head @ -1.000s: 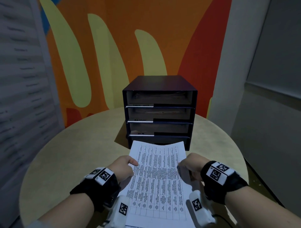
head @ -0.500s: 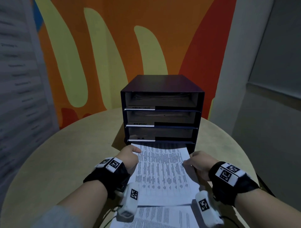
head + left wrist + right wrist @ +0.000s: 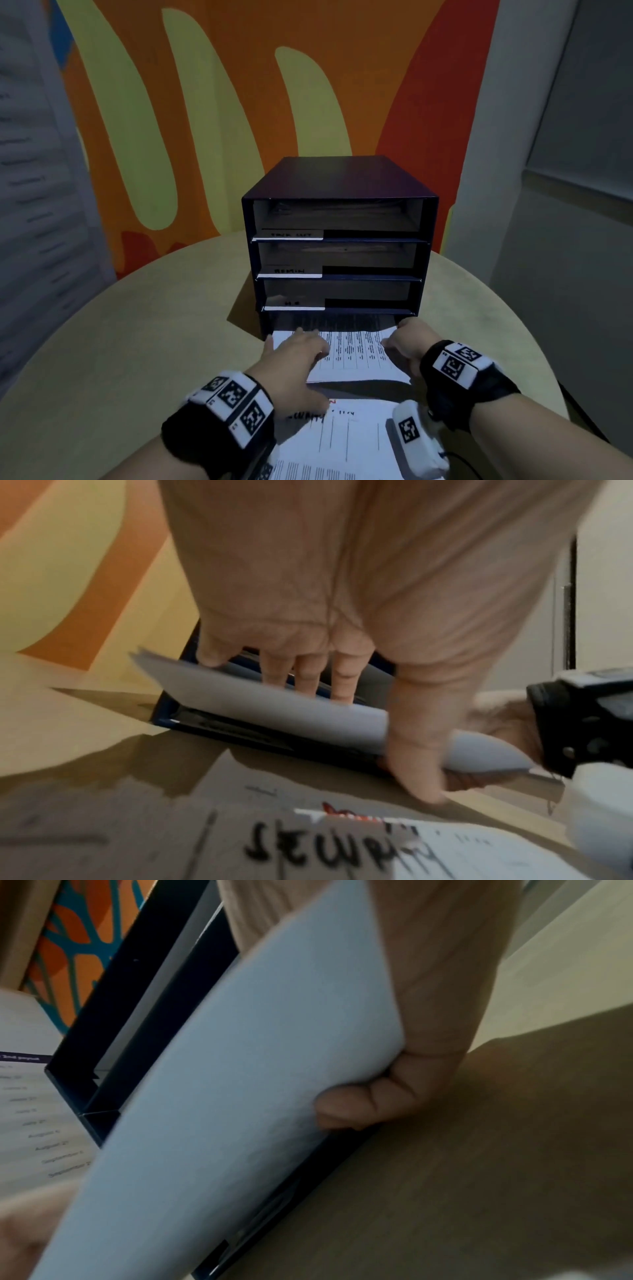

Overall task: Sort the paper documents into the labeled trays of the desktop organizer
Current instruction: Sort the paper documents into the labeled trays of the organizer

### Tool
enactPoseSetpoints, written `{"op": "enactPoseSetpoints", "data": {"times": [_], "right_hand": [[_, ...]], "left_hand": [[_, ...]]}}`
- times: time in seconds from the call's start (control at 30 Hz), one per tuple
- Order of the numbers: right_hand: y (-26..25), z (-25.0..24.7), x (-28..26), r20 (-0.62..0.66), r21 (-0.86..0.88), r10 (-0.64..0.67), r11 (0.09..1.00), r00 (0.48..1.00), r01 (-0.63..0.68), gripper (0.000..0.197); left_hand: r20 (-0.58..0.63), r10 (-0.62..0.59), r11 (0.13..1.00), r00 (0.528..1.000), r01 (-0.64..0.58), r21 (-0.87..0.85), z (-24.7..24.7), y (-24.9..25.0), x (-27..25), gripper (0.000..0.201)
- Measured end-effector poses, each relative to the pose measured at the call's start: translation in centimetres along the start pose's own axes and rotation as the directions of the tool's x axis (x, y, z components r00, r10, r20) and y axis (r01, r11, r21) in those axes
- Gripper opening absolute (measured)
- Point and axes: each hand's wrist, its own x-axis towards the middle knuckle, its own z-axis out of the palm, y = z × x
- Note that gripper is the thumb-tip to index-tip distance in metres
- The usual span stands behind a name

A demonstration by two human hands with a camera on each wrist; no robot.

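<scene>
A dark blue desktop organizer (image 3: 339, 192) with white label strips on its stacked trays stands at the far middle of the round table (image 3: 137, 342). A printed sheet (image 3: 356, 356) lies half inside the lowest slot (image 3: 335, 320). My left hand (image 3: 301, 349) holds its left side, fingers (image 3: 308, 674) flat on top and thumb beneath. Gripping the right edge is my right hand (image 3: 399, 339), with a fingertip (image 3: 342, 1107) curled under the sheet (image 3: 240, 1096). More documents (image 3: 342, 442) lie near me, the top one with a handwritten heading (image 3: 342, 845).
An orange and yellow painted wall rises behind the organizer. A grey wall and a ledge (image 3: 565, 178) close the right side. A grey panel (image 3: 34, 205) stands on the left. Bare tabletop stretches to the left and right of the organizer.
Both hands have pushed the printed sheet forward, and its far half has gone into the lowest slot. The document under it has come into view.
</scene>
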Motion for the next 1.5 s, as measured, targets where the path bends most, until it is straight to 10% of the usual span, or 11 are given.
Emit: {"op": "enactPoseSetpoints", "data": {"times": [0.33,0.43,0.6,0.97,1.17,1.3,1.5], "right_hand": [[-1.1,-1.3,-2.4,0.167,0.406,0.002,0.911,0.986,-0.07,0.014],[-1.9,-1.7,-4.4,0.119,0.038,-0.091,0.996,0.989,0.087,0.013],[-2.7,-1.5,-6.7,0.165,-0.504,-0.315,0.788,0.935,0.354,0.03],[-3.4,1.1,-6.6,0.238,-0.612,-0.341,0.674,0.909,0.413,0.025],[-3.9,1.8,-4.8,0.282,-0.691,-0.263,0.611,0.923,0.386,0.035],[-4.5,2.4,-3.1,0.278,-0.717,-0.222,0.599,0.935,0.355,0.041],[-5.5,3.0,-1.7,0.306,-0.751,-0.136,0.574,0.942,0.327,0.049]], "left_hand": [[-0.187,-0.03,0.997,0.982,0.015,-0.081,-1.3,1.1,2.3,0.028],[-0.175,-0.046,0.998,0.984,0.038,-0.048,-1.4,1.8,3.6,0.025],[-0.213,-0.144,0.988,0.966,0.153,0.029,-0.9,1.9,6.1,0.026],[-0.243,-0.062,0.996,0.968,0.077,0.05,-1.6,1.9,4.6,0.018],[0.169,-0.256,0.963,0.952,0.235,0.133,-3.6,1.9,6.1,0.022],[-0.083,-0.123,0.98,0.989,0.134,0.145,-1.7,0.2,5.1,0.031],[-0.047,-0.197,0.954,0.979,0.202,0.223,-0.6,1.1,7.5,0.029]]}}
